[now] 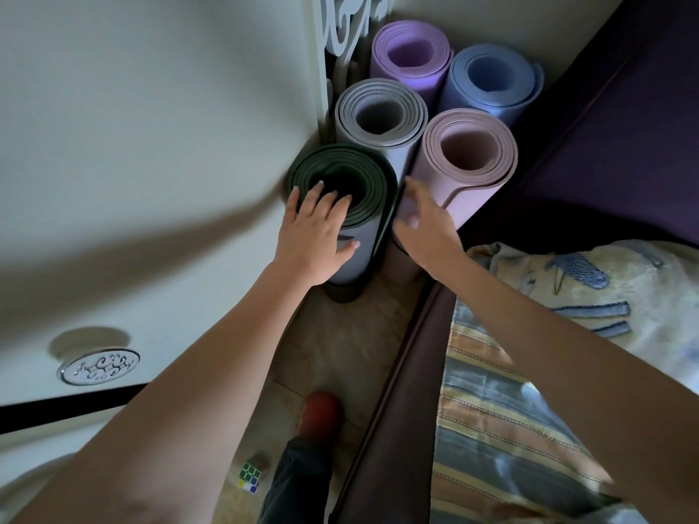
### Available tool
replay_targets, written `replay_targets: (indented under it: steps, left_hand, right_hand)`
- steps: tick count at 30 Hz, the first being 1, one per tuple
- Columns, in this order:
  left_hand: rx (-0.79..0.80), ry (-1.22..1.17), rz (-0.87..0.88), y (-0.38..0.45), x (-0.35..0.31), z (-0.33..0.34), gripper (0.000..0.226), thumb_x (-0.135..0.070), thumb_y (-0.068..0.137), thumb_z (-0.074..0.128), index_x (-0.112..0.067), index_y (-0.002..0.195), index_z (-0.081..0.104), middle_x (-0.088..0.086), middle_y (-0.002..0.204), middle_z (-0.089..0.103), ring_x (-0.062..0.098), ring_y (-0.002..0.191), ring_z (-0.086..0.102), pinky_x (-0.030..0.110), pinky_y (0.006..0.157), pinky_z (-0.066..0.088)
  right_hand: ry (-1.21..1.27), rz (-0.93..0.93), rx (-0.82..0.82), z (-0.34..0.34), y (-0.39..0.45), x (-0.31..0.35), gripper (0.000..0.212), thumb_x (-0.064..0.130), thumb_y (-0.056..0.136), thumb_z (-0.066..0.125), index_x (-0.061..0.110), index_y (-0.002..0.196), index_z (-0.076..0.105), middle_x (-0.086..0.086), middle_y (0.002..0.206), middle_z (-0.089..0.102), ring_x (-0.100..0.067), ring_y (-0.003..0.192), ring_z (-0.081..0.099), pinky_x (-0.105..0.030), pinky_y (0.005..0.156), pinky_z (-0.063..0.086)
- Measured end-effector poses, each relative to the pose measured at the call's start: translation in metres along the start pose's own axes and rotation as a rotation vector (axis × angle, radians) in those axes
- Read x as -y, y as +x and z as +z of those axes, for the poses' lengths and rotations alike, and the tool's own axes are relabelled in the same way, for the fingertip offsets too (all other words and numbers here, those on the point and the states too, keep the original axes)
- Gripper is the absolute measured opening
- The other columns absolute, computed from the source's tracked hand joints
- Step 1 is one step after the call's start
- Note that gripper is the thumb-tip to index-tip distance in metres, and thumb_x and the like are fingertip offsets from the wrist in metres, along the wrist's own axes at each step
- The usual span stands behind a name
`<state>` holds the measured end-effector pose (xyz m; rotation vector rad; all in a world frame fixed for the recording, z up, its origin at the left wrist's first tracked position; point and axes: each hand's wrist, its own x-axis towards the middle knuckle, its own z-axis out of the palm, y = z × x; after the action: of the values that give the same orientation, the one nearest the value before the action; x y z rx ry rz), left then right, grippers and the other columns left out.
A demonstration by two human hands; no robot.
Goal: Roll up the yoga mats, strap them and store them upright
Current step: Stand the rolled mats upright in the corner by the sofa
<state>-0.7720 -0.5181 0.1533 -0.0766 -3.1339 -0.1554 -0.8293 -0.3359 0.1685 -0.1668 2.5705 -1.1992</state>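
Note:
Several rolled yoga mats stand upright in a narrow corner: a purple mat, a blue mat, a grey mat, a pink mat and, nearest me, a dark green mat with a grey outer face. My left hand grips the top rim of the green mat, fingers over the edge into the roll and thumb on its outer side. My right hand is blurred, its fingers straight, against the green mat's right edge, next to the pink mat. No strap shows clearly.
A white cabinet door with an oval ornate handle closes the left side. A dark purple bed frame with a striped blanket bounds the right. On the tiled floor lie a puzzle cube and my red-slippered foot.

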Motion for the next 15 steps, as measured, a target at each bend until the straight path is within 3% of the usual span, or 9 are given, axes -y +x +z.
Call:
replay_targets:
  steps: [2, 4, 6, 9, 11, 15]
  left_hand:
    - [-0.004, 0.001, -0.009, -0.002, 0.001, -0.004, 0.074, -0.052, 0.091, 0.053, -0.017, 0.151, 0.028, 0.007, 0.155, 0.034, 0.024, 0.149, 0.015, 0.044, 0.119, 0.001]
    - [-0.074, 0.083, 0.028, -0.005, 0.003, -0.009, 0.079, -0.051, 0.084, 0.061, -0.015, 0.149, 0.033, 0.009, 0.15, 0.041, 0.026, 0.146, 0.024, 0.047, 0.119, 0.003]
    - [-0.153, 0.259, 0.101, -0.007, 0.001, -0.011, 0.084, -0.047, 0.074, 0.066, -0.014, 0.147, 0.039, 0.01, 0.143, 0.05, 0.027, 0.142, 0.033, 0.052, 0.117, 0.006]
    - [-0.024, 0.362, 0.143, -0.009, -0.004, -0.01, 0.102, -0.046, 0.077, 0.069, -0.016, 0.155, 0.011, 0.009, 0.155, 0.033, 0.025, 0.148, 0.019, 0.05, 0.118, -0.001]
    - [0.101, 0.335, 0.071, -0.009, -0.009, -0.01, 0.107, -0.049, 0.084, 0.065, -0.017, 0.154, -0.008, 0.007, 0.161, 0.017, 0.022, 0.15, 0.005, 0.047, 0.118, -0.007]
    - [0.005, 0.318, 0.011, -0.036, -0.02, -0.024, 0.099, -0.046, 0.086, 0.062, -0.019, 0.155, -0.003, 0.007, 0.162, 0.014, 0.02, 0.15, 0.002, 0.044, 0.119, -0.005]
  right_hand:
    - [-0.222, -0.039, -0.271, -0.013, -0.004, 0.0, 0.07, 0.011, 0.088, 0.054, 0.024, 0.15, 0.026, -0.005, 0.149, 0.038, -0.027, 0.129, 0.042, -0.046, 0.101, 0.04]
    - [-0.46, 0.033, -0.366, -0.029, 0.001, -0.009, 0.081, 0.014, 0.088, 0.055, 0.024, 0.155, 0.009, 0.003, 0.162, 0.008, -0.023, 0.146, 0.016, -0.05, 0.111, 0.025]
    - [-0.678, 0.114, -0.159, -0.043, 0.009, -0.02, 0.098, 0.023, 0.088, 0.06, 0.021, 0.154, -0.012, 0.006, 0.161, -0.017, -0.018, 0.149, -0.007, -0.054, 0.114, 0.017]
    - [-0.825, 0.109, 0.096, -0.056, 0.021, -0.027, 0.108, 0.027, 0.086, 0.063, 0.016, 0.15, -0.023, 0.003, 0.158, -0.028, -0.017, 0.147, -0.021, -0.059, 0.115, 0.014]
    - [-0.743, 0.079, 0.065, -0.06, 0.018, -0.021, 0.105, 0.028, 0.088, 0.061, 0.017, 0.151, -0.021, 0.003, 0.159, -0.026, -0.016, 0.147, -0.019, -0.059, 0.116, 0.009]
    - [-0.677, -0.024, 0.001, -0.054, -0.028, -0.019, 0.1, 0.023, 0.088, 0.058, 0.019, 0.152, -0.019, 0.003, 0.161, -0.02, -0.016, 0.148, -0.013, -0.055, 0.117, 0.01]
